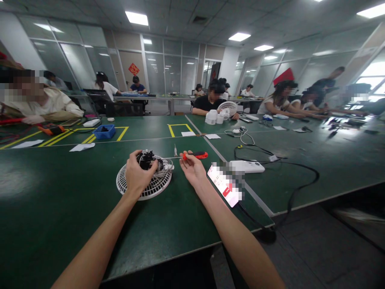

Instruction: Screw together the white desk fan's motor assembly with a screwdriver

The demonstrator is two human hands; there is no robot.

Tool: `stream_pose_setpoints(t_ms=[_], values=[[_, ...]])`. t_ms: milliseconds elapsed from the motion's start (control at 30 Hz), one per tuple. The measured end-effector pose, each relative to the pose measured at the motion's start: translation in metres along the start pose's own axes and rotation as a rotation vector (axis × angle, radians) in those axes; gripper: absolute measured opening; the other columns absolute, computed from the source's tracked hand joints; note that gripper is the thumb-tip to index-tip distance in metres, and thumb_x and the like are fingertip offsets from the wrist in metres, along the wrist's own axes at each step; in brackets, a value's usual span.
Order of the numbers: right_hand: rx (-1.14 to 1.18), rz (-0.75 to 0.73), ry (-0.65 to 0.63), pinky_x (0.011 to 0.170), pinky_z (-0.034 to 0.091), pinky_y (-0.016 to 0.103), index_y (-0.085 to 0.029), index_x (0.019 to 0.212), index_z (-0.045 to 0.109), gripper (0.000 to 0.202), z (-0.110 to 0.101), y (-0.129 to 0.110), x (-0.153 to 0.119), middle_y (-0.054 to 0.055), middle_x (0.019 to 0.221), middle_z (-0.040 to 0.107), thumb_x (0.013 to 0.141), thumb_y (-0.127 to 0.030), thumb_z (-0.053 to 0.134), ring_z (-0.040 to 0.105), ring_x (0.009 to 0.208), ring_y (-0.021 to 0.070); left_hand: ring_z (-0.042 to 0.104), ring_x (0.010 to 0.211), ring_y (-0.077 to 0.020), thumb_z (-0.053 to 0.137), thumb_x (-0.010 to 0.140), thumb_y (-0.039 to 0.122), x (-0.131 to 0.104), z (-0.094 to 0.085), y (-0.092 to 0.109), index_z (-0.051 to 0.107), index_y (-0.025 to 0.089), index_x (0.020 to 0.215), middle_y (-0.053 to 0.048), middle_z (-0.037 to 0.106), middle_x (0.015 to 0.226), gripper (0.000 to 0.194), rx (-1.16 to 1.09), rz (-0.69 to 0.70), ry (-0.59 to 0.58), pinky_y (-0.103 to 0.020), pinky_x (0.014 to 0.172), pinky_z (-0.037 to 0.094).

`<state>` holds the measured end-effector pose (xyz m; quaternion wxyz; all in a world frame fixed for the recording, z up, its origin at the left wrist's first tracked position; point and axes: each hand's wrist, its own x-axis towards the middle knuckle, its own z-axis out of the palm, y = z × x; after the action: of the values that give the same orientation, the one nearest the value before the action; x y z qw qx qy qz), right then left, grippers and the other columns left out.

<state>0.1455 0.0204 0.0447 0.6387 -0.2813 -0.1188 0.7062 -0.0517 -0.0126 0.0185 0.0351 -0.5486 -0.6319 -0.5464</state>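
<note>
A round white fan grille (150, 190) lies flat on the green table, with a black fan motor assembly (147, 159) and pale wires (165, 168) on top of it. My left hand (137, 173) is wrapped around the motor from the near left, thumb on its right side. To the right, my right hand (192, 168) grips a red and black screwdriver (199, 155) by the front of its handle. Its thin shaft points left toward the motor; whether the tip touches anything there is hard to make out. A small slender metallic item (175, 150) stands out just beyond the shaft.
Right of my forearm lies a lit phone (224, 186), near a white power strip (246, 166) and black cables (296, 165). A blue bin (104, 131) and paper slips (82, 147) sit farther left. Across the table, a person (212, 102) sits behind white fan parts (215, 117).
</note>
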Motion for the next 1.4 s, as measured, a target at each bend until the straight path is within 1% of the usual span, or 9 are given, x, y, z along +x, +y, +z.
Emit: stream_pose_setpoints(t_ms=[233,400,567,667,833,1000,1133,1267,1400], values=[[-0.128,0.017,0.13,0.062,0.055,0.021,-0.022,0.076,0.066,0.02,0.0003,0.0049,0.0001,-0.004,0.063,0.069,0.079,-0.021,0.086,0.064,0.059,0.0107,0.065,0.112,-0.0326,0.076,0.074,0.051,0.0007,0.0003,-0.0002,0.055,0.02,0.129,-0.014,0.065,0.12,0.066,0.014,-0.004,-0.01,-0.053,0.102,0.053],[-0.162,0.03,0.106,0.058,0.052,0.021,-0.021,0.08,0.069,0.02,-0.0014,0.0004,0.0011,-0.004,0.062,0.069,0.075,-0.014,0.086,0.063,0.056,0.0108,0.065,0.112,-0.0332,0.077,0.075,0.053,0.0004,-0.0001,-0.0013,0.055,0.02,0.13,-0.014,0.066,0.121,0.069,0.017,-0.008,-0.008,-0.054,0.101,0.053],[-0.096,0.015,0.085,0.07,0.056,0.022,-0.021,0.075,0.063,0.028,-0.0004,-0.0008,0.0014,-0.003,0.069,0.074,0.069,0.001,0.08,0.071,0.067,0.0113,0.065,0.113,-0.0329,0.074,0.078,0.059,0.0007,0.0,-0.0004,0.056,0.021,0.128,-0.013,0.066,0.12,0.066,-0.013,-0.024,-0.001,-0.054,0.104,0.052],[-0.077,-0.017,0.072,0.072,0.056,0.023,-0.022,0.076,0.063,0.026,0.0011,0.0012,-0.0006,-0.003,0.072,0.075,0.071,-0.004,0.081,0.072,0.069,0.0119,0.065,0.113,-0.0325,0.074,0.078,0.061,0.0012,0.0002,0.0003,0.057,0.022,0.127,-0.012,0.066,0.119,0.065,-0.024,-0.045,0.0,-0.054,0.104,0.052],[-0.194,-0.086,0.135,0.055,0.048,0.021,-0.022,0.077,0.065,0.021,0.0019,0.0011,-0.0042,-0.007,0.06,0.068,0.075,-0.021,0.086,0.062,0.054,0.0099,0.065,0.112,-0.0316,0.075,0.078,0.06,0.0013,0.0005,0.0004,0.056,0.022,0.126,-0.011,0.066,0.117,0.065,-0.036,-0.04,0.009,-0.054,0.105,0.051],[-0.228,-0.031,0.108,0.055,0.048,0.02,-0.019,0.072,0.066,0.022,0.0005,-0.004,-0.0008,-0.003,0.063,0.071,0.072,-0.014,0.087,0.063,0.055,0.0099,0.065,0.112,-0.0317,0.077,0.076,0.059,0.0014,0.0,0.0007,0.056,0.022,0.126,-0.011,0.066,0.118,0.065,-0.022,-0.029,0.004,-0.053,0.104,0.052],[-0.138,-0.032,0.127,0.06,0.053,0.021,-0.021,0.073,0.063,0.028,0.0004,-0.0046,0.0016,-0.004,0.064,0.072,0.07,-0.006,0.086,0.067,0.059,0.0106,0.065,0.112,-0.0315,0.077,0.076,0.057,0.0016,-0.0011,0.0013,0.057,0.022,0.125,-0.011,0.067,0.119,0.064,-0.014,-0.006,0.005,-0.051,0.104,0.052],[-0.137,-0.071,0.119,0.062,0.055,0.022,-0.023,0.078,0.062,0.03,0.0,-0.0027,0.0007,-0.006,0.064,0.071,0.069,-0.016,0.09,0.066,0.058,0.011,0.066,0.111,-0.0316,0.078,0.074,0.056,0.0015,-0.0017,0.0029,0.057,0.022,0.124,-0.011,0.067,0.119,0.064,-0.019,-0.001,0.009,-0.051,0.103,0.052],[-0.19,-0.08,0.135,0.052,0.049,0.02,-0.023,0.077,0.063,0.028,-0.0003,-0.0015,-0.001,-0.007,0.058,0.067,0.07,-0.022,0.09,0.058,0.05,0.0094,0.066,0.11,-0.0317,0.079,0.074,0.055,0.0008,-0.0015,0.0037,0.057,0.021,0.125,-0.012,0.067,0.118,0.065,-0.026,-0.004,0.014,-0.052,0.103,0.052]])
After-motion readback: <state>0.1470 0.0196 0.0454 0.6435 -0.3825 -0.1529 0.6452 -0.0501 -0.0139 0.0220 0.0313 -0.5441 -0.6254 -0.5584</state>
